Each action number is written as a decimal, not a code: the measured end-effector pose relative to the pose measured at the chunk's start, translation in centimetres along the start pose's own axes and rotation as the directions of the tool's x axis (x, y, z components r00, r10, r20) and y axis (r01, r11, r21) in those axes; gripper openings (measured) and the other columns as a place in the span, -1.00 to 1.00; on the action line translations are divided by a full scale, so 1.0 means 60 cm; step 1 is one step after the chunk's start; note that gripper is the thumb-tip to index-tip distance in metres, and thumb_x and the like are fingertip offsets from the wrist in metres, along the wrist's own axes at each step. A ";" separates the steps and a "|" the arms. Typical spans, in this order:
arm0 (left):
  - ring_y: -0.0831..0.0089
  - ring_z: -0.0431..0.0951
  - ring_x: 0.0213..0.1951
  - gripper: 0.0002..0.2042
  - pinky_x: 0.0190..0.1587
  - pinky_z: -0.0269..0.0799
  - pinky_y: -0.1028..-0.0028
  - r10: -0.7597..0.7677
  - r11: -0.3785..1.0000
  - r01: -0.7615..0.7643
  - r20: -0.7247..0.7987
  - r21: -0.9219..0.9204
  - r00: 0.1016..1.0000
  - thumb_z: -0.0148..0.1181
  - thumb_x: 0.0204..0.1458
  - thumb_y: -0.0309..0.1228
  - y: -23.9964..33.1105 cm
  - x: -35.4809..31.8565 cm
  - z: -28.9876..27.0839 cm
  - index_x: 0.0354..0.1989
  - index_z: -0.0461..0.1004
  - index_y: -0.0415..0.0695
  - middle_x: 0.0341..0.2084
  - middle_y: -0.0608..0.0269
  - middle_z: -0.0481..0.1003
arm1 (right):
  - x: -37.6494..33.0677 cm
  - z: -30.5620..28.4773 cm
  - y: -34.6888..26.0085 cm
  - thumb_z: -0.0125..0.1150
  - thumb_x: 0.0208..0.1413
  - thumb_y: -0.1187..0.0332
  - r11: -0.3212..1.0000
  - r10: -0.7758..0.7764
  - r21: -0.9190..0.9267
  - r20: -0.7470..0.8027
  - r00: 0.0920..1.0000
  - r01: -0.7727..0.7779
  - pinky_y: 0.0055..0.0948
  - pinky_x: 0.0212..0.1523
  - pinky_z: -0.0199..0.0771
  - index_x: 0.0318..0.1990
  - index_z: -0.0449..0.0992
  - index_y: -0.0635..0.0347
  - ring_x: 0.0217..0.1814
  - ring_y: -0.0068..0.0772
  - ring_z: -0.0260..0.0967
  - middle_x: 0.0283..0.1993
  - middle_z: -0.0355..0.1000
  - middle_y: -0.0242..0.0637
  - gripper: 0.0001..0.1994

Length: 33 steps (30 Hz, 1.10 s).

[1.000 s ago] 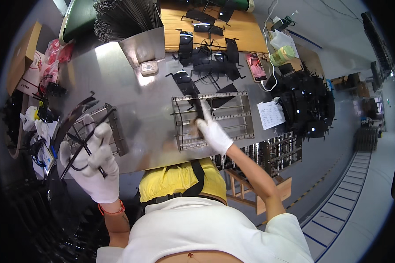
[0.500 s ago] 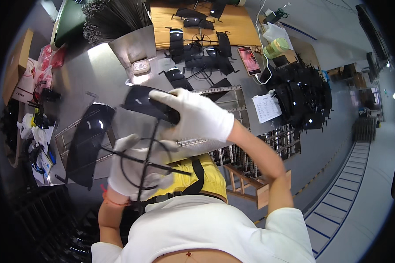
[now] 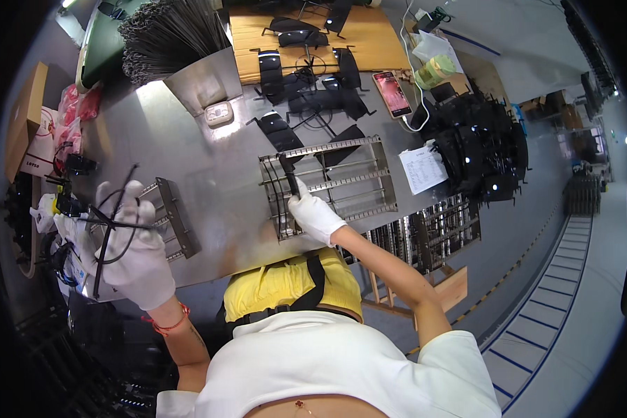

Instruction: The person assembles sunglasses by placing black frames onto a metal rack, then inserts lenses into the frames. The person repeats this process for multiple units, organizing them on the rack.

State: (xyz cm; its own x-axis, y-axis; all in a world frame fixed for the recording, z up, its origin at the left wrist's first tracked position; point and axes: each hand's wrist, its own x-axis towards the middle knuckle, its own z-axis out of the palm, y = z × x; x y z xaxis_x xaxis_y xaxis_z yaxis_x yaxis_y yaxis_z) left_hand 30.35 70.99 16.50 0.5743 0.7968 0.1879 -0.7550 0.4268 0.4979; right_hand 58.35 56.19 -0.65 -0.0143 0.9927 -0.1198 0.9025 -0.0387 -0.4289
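Observation:
My left hand [image 3: 136,261], in a white glove, is raised over the left end of the bench. It holds a black wire frame [image 3: 111,224] of crossed rods with a ring, which lies across its palm and fingers. My right hand [image 3: 318,217], also gloved, grips the lower end of a narrow black piece [image 3: 288,173], seen nearly edge-on. That piece stands at the left end of a slotted metal rack [image 3: 341,187], beside thin dark strips. Under the left fingers a second metal rack [image 3: 177,219] is partly hidden.
Several glossy black panels with wire frames [image 3: 319,101] lie at the back, some on cardboard [image 3: 247,31]. A phone [image 3: 392,94], a paper sheet [image 3: 423,171] and a pile of black parts [image 3: 477,146] are at the right. A bundle of black rods [image 3: 171,31] stands back left.
My left hand has moved left with the wire frame. My right hand has left the dark curved panel and lowered to the rack. The large dark panel at left is gone from the bench.

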 end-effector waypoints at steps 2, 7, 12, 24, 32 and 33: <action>-0.23 0.37 0.14 -0.47 0.04 0.58 0.10 0.200 0.974 -0.194 -0.039 0.120 0.979 -0.14 0.31 -0.06 0.012 -0.011 -0.008 0.33 0.18 -0.15 0.20 -0.38 0.21 | 0.002 -0.012 -0.019 0.03 0.01 0.55 0.997 -0.060 -0.053 0.041 0.997 0.062 -0.15 -0.48 0.61 -0.34 0.31 0.46 -0.50 0.14 0.53 0.20 0.01 0.80 -0.89; -0.25 0.42 0.12 -0.62 0.13 0.54 0.04 0.618 0.507 -0.492 0.100 0.707 0.780 -0.12 0.32 -0.29 -0.018 0.020 -0.059 0.22 0.25 -0.23 0.20 -0.35 0.25 | 0.005 -0.001 -0.019 -0.01 0.08 0.50 0.990 -0.054 -0.126 0.020 0.998 0.056 -0.20 -0.51 0.58 -0.22 0.33 0.43 -0.51 0.01 0.55 0.19 0.05 0.80 -0.84; -0.18 0.48 0.07 -0.63 0.16 0.51 0.00 0.766 -0.167 -0.398 0.372 0.902 0.524 -0.14 0.28 -0.41 -0.046 0.041 -0.059 0.16 0.20 -0.44 0.06 -0.30 0.42 | 0.006 -0.001 -0.029 -0.08 0.18 0.45 0.993 0.113 0.039 0.060 0.992 -0.116 -0.15 -0.45 0.59 0.01 0.30 0.41 -0.46 0.04 0.54 0.20 0.13 0.66 -0.72; 0.10 0.49 -0.07 -0.47 -0.03 0.48 0.25 0.140 -0.196 -0.672 0.698 0.714 0.702 0.35 -0.26 -0.56 -0.193 0.066 0.038 -0.02 0.31 -0.14 -0.02 -0.03 0.36 | 0.014 -0.219 -0.118 0.32 -0.02 0.36 0.993 -0.051 0.082 -0.332 0.942 0.083 -0.15 -0.27 0.56 0.28 0.38 0.05 -0.27 0.05 0.48 -0.21 0.41 -0.01 -0.38; 0.06 0.54 -0.06 -0.69 0.11 0.55 0.10 0.828 0.530 -0.403 -0.352 0.746 0.436 0.02 0.12 -0.53 0.030 0.105 -0.100 0.03 0.38 -0.39 -0.11 -0.13 0.48 | -0.030 -0.056 -0.013 0.05 0.16 0.40 0.875 0.227 0.465 -0.152 0.962 -0.133 -0.03 -0.24 0.58 0.13 0.37 0.22 -0.27 0.22 0.51 0.25 0.16 0.40 -0.63; 0.06 0.55 -0.07 -0.68 0.09 0.59 0.12 0.887 0.456 -0.443 -0.437 0.772 0.152 0.03 0.14 -0.50 0.089 0.091 -0.140 0.04 0.36 -0.41 -0.09 -0.13 0.48 | -0.017 -0.021 -0.001 -0.02 0.20 0.41 0.948 0.040 0.317 -0.096 0.995 -0.008 -0.02 -0.26 0.59 0.06 0.36 0.28 -0.29 0.22 0.51 0.31 0.07 0.47 -0.70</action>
State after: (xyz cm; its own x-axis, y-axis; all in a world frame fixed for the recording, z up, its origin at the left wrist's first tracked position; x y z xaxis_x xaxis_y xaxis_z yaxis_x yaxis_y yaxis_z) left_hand 26.83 81.23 13.07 -0.7203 0.6864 0.1004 -0.3545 -0.4886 0.7973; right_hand 58.82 55.32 0.63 0.0629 0.9967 -0.0506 0.7198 -0.0804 -0.6896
